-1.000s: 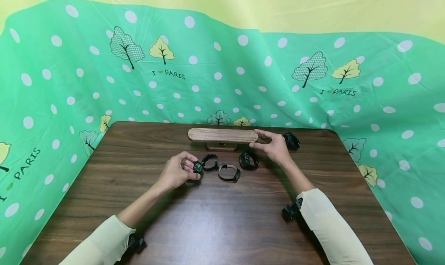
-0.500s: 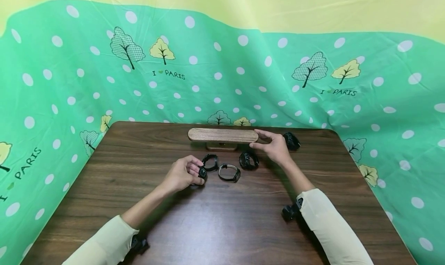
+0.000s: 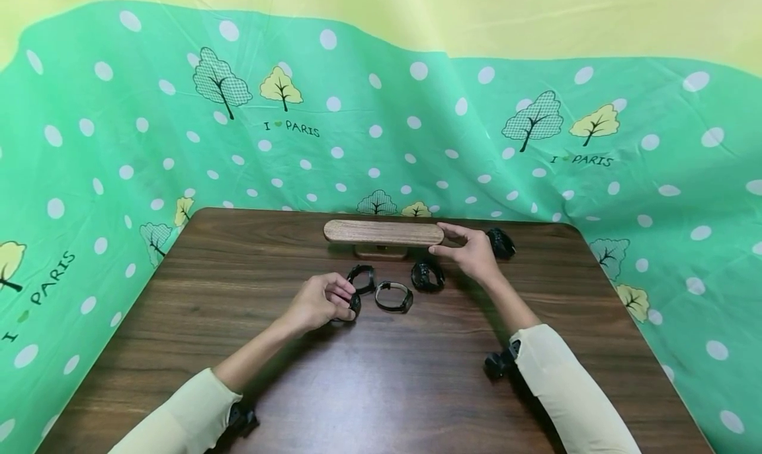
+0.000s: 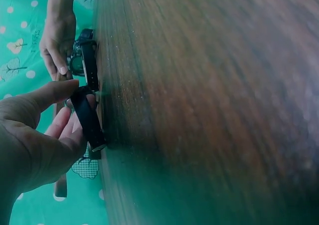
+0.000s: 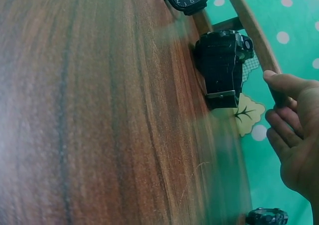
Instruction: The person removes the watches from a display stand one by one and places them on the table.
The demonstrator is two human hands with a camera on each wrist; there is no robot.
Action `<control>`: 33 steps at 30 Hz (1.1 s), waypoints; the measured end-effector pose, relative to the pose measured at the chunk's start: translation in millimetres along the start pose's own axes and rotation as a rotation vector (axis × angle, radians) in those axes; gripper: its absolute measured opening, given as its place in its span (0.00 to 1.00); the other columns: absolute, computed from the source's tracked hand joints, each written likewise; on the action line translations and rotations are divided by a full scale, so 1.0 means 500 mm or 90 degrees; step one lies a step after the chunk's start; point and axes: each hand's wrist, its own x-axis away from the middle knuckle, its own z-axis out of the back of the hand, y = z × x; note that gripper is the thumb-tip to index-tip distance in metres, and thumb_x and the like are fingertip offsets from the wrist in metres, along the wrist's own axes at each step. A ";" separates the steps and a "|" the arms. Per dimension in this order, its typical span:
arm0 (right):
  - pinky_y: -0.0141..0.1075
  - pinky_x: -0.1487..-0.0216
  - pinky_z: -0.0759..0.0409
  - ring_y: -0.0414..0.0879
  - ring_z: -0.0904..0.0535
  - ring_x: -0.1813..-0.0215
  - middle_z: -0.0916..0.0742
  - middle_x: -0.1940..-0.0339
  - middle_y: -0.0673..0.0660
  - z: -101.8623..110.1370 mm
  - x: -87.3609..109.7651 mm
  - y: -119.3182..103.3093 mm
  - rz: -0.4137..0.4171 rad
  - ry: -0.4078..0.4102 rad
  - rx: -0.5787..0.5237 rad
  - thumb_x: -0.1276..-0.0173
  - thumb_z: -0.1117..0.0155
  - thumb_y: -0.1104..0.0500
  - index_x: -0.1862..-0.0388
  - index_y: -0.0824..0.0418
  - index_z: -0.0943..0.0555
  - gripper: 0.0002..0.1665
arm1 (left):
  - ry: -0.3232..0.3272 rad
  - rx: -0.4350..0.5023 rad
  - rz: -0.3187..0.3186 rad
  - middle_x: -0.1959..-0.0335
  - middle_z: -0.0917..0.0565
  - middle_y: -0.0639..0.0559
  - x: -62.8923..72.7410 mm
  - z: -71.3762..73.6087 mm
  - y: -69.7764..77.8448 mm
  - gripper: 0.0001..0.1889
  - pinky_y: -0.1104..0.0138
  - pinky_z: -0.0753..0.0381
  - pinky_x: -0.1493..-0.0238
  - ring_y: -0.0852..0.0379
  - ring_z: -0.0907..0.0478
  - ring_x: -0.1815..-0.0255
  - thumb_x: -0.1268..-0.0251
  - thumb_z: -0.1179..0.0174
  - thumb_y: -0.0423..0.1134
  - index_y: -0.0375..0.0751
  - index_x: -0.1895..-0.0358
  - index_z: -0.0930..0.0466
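My left hand (image 3: 318,302) pinches a black wristwatch (image 4: 87,116) by its case, its strap looping down close over the table. Just beyond it stands another black watch (image 3: 361,278), and to its right lies a slim watch (image 3: 393,297) with its band closed in a ring. A chunky black watch (image 5: 221,68) stands near the right end of a wooden display stand (image 3: 383,232). Thumb and fingers of my right hand (image 3: 473,255) grip that end of the stand's long rounded bar, which sits on a short base.
Behind my right hand, another black watch (image 3: 501,243) lies near the table's back right. The brown wooden table (image 3: 381,388) ends at a green dotted curtain (image 3: 381,143). A small black camera (image 3: 497,364) is strapped on my right wrist.
My left hand has shifted right and slightly toward me with the watch, turning and lowering it beside the other watches. The right hand stays on the stand.
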 end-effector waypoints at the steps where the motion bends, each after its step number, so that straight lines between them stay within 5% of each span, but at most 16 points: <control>1: 0.60 0.24 0.15 0.63 0.15 0.24 0.11 0.27 0.64 0.000 0.000 0.000 -0.001 0.000 0.000 0.32 0.12 0.55 0.24 0.58 0.14 0.39 | -0.003 0.001 -0.001 0.54 0.07 0.40 0.000 0.000 -0.001 0.22 0.67 0.09 0.54 0.57 0.09 0.58 0.49 0.18 0.24 0.34 0.48 0.12; 33: 0.60 0.25 0.15 0.64 0.14 0.25 0.10 0.28 0.64 -0.002 -0.003 0.007 0.007 0.005 0.003 0.32 0.12 0.55 0.24 0.58 0.15 0.39 | -0.045 0.011 -0.011 0.55 0.07 0.39 0.001 -0.003 0.003 0.23 0.71 0.12 0.55 0.58 0.11 0.57 0.45 0.18 0.23 0.30 0.46 0.13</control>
